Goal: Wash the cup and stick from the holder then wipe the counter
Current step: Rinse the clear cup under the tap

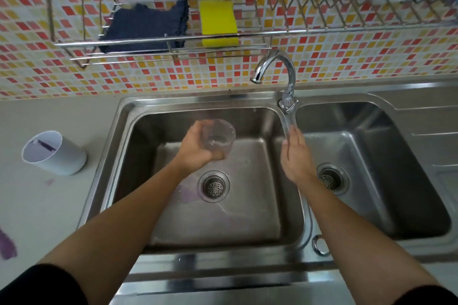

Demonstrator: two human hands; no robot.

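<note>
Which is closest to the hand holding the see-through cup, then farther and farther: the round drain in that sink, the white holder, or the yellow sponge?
From the left hand, holding the cup, in the head view:
1. Drain, just below the hand in the left basin.
2. White holder, off to the left on the counter.
3. Yellow sponge, up on the wall rack.

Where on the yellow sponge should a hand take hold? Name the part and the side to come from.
Grip the yellow sponge by its upper half, fingers on the front face and thumb behind, coming from above and in front. It stands upright in the wire rack, whose front rail crosses its lower part, so the bottom is fenced in while the top is free. Lifting straight up should clear the rail.
</note>
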